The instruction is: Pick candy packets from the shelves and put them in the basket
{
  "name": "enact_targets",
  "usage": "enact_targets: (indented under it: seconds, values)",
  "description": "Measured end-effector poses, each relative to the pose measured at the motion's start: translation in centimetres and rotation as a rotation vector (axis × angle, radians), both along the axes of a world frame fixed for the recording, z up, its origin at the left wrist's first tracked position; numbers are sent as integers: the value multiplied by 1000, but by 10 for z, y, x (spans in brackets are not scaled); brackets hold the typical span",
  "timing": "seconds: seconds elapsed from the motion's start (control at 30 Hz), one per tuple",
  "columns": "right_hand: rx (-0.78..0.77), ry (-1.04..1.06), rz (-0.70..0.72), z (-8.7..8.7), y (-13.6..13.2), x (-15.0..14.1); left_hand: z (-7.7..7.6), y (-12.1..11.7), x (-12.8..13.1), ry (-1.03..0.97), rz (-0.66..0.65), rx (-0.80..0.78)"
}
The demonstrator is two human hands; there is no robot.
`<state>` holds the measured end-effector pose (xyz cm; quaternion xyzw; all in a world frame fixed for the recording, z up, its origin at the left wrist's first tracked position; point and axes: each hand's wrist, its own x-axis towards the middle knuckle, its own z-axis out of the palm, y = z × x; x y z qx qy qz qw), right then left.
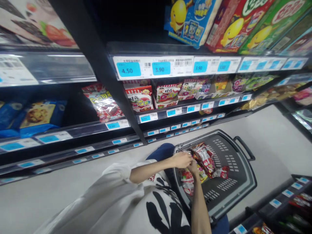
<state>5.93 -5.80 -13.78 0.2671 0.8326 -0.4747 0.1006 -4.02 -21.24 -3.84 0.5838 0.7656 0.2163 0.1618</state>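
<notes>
My left hand (pixel 182 159) and my right hand (pixel 193 168) meet over the near end of a grey shopping basket (pixel 220 191). The fingers of both are closed and close together; whatever lies between them is too small and hidden to make out. Beneath and beside them in the basket are several snack packets. A red and white packet (pixel 206 157) lies just beyond my fingers, and a smaller red packet (pixel 221 172) is farther along the basket floor. Other red packets (pixel 187 175) lie under my right wrist, partly covered.
The basket's black handle (pixel 245 148) sticks out at the far end. Shelves with price labels (pixel 174 112) and bagged candy (pixel 167 94) run along the left side. Boxes (pixel 190 21) stand on a higher shelf. Another shelf edge (pixel 275 203) is at lower right. Pale floor (pixel 270 146) surrounds the basket.
</notes>
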Motion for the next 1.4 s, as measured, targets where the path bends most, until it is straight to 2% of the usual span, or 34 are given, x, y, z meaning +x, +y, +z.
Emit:
enact_targets:
  seconds: [0.13, 0.27, 0.4, 0.5, 0.67, 0.8, 0.87, 0.97, 1.03, 1.23, 1.4]
  values:
    - [-126, 93, -327, 9, 24, 14, -3, -6, -5, -95, 99, 189]
    - [-265, 273, -622, 16, 40, 22, -9, -7, -7, -209, 242, 367]
    - [-435, 457, -805, 29, 46, 20, -9, -8, -8, -396, 409, 642]
    - [-567, 569, -856, 42, 41, 18, -7, -7, -12, -546, 471, 675]
    - [-739, 675, -793, 57, 16, 13, -7, -1, -23, -902, 461, 601]
    - [-829, 669, -691, 64, -3, 8, -8, 2, -29, -1245, 520, 656]
    - [-845, 635, -584, 66, -9, 6, -6, 1, -29, -1356, 571, 692]
    - [-805, 539, -421, 65, -18, 2, -3, -2, -29, -1391, 665, 755]
    - [-783, 479, -368, 62, -27, -1, -1, -2, -28, -1404, 734, 799]
    - [-704, 347, -294, 51, -49, -9, 0, -1, -31, -1418, 884, 868]
    - [-558, 338, -264, 57, -50, -14, 6, -1, -37, -1415, 926, 864]
